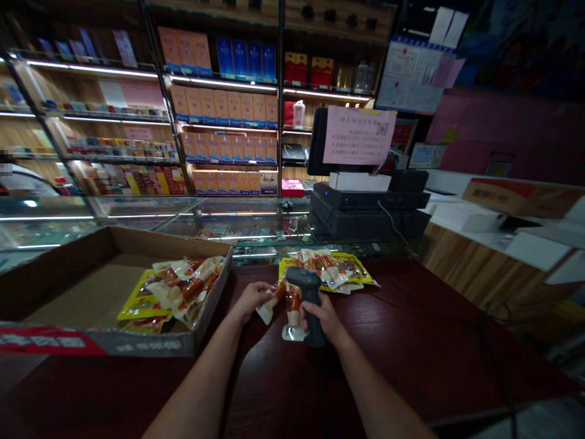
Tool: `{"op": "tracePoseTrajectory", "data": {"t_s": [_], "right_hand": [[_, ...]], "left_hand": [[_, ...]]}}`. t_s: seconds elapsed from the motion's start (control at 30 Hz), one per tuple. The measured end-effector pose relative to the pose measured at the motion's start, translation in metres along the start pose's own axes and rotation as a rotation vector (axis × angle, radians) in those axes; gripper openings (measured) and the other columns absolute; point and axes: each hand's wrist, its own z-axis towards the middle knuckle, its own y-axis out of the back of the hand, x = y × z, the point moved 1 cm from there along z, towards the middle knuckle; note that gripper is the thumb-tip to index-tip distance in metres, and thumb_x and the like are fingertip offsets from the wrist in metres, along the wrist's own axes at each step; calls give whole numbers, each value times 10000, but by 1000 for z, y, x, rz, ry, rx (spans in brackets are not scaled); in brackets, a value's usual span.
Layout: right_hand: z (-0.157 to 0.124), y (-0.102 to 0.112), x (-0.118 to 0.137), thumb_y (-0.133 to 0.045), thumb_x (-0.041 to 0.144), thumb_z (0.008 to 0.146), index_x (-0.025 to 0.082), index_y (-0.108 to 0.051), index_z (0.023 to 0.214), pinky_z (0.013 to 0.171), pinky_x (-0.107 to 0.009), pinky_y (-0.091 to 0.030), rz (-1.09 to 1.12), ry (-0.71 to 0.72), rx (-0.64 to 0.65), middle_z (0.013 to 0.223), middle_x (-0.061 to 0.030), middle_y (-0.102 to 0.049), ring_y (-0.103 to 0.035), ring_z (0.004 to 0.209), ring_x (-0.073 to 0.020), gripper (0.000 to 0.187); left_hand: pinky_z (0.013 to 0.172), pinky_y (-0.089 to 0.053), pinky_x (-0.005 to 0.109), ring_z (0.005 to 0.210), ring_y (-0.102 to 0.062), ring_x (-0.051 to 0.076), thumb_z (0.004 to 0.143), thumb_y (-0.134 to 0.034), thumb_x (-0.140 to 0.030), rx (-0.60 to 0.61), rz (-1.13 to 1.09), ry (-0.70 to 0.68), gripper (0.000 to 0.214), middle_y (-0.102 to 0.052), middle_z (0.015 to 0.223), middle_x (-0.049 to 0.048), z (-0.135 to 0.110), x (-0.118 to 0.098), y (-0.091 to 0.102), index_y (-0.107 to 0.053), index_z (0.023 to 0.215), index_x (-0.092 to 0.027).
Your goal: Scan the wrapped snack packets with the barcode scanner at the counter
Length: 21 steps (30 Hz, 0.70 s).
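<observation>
My right hand (323, 312) is wrapped round the grip of a dark barcode scanner (303, 279), whose head points away to the left. Pinched in my left hand (254, 299) is a clear and white snack packet (269, 310) with a brown sausage-like piece inside. A second similar packet (292, 305) shows just behind the scanner, close to my right fingers; I cannot tell whether they touch it. Beyond the scanner lies a pile of snack packets (333, 268), some in yellow wrappers, on the dark red table (388, 341).
At the left stands a shallow cardboard box (98, 342) with several more packets (183, 286) at its right end. A monitor and till (365, 201) stand on the glass counter behind. Cables trail at the right. A person's white sleeve (27, 178) shows at the far left.
</observation>
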Motion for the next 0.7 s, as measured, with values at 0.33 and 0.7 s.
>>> {"op": "tracePoseTrajectory", "data": {"t_s": [0.33, 0.7], "right_hand": [[-2, 1, -2, -697, 393, 677, 159, -526, 897, 361, -208, -417, -6, -29, 47, 564, 29, -604, -544, 370, -111, 364], [-7, -4, -2, -691, 381, 666, 159, -520, 948, 360, -209, -412, -86, -131, 183, 554, 44, -587, -513, 372, -104, 397]], "left_hand": [[435, -432, 209, 430, -548, 108, 531, -803, -216, -189, -468, -13, 286, -593, 506, 13, 3, -3, 14, -533, 572, -130], [692, -526, 246, 709, -655, 125, 548, -748, -65, -288, -802, -179, 265, -683, 750, 3, 6, 0, -1, -528, 656, -167]]}}
